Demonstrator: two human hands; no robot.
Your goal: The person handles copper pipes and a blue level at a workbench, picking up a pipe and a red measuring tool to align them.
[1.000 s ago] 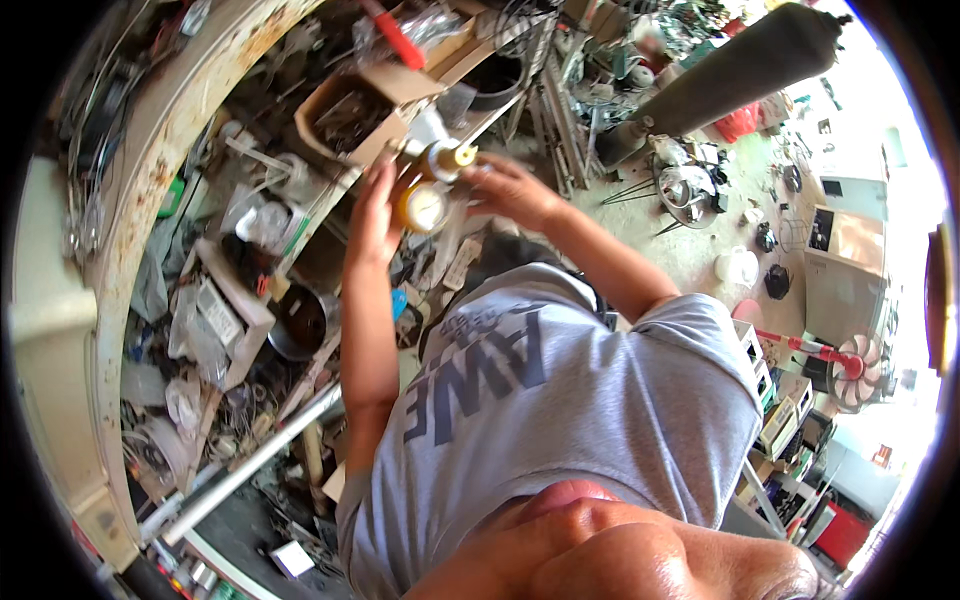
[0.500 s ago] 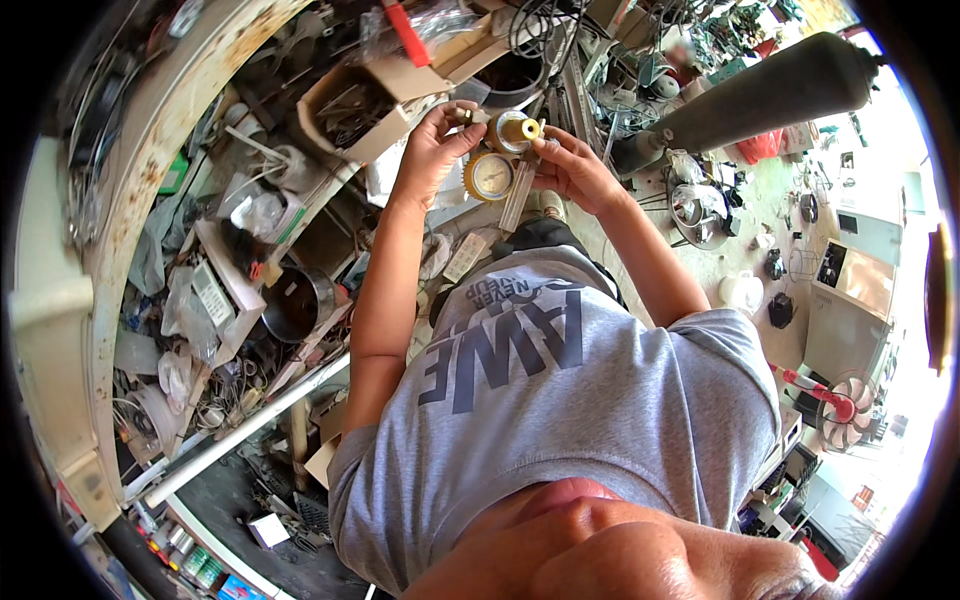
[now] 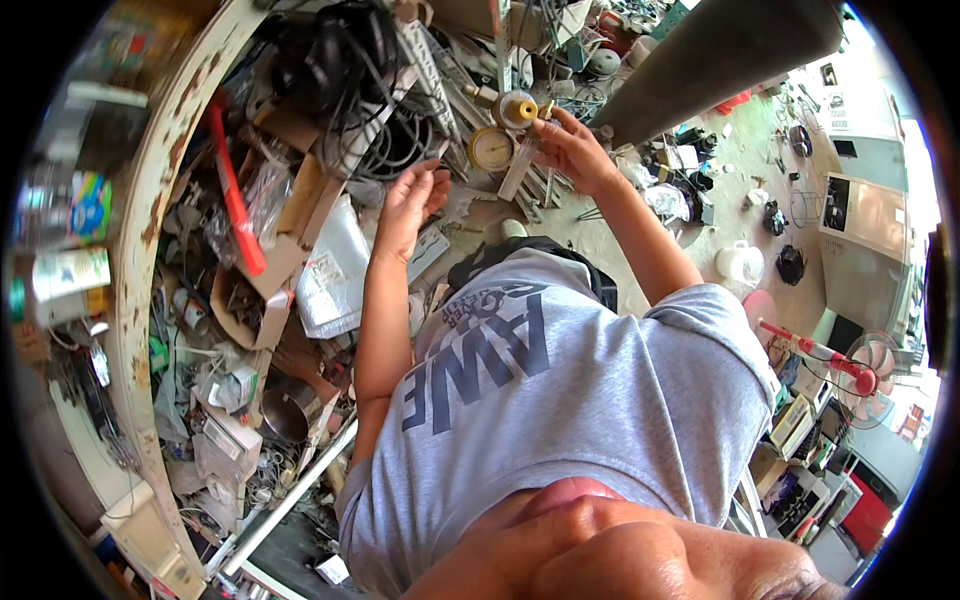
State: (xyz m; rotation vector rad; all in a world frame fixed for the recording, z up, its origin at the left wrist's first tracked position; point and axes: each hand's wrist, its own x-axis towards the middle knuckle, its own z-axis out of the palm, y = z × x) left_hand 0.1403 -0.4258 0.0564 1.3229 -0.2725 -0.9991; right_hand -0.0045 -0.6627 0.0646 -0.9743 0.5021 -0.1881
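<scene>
My right hand is closed round a pressure regulator, holding it out in front of me. A round dial gauge with a yellow rim faces up on its left side. The regulator's brass-coloured body is above that gauge, and a clear tube hangs down beside it. My left hand is apart from the regulator, to its lower left, fingers loosely bent and nothing seen in them. My right fingers partly hide where they grip.
A large dark gas cylinder leans at the upper right. At left are a cluttered shelf with a rusty white frame, a red bar, a silvery plastic package and black cables. A white jug stands on the floor.
My left hand has come off the regulator and moved down and left. My right hand still holds the regulator. The view has shifted, bringing more of the shelf at left into sight.
</scene>
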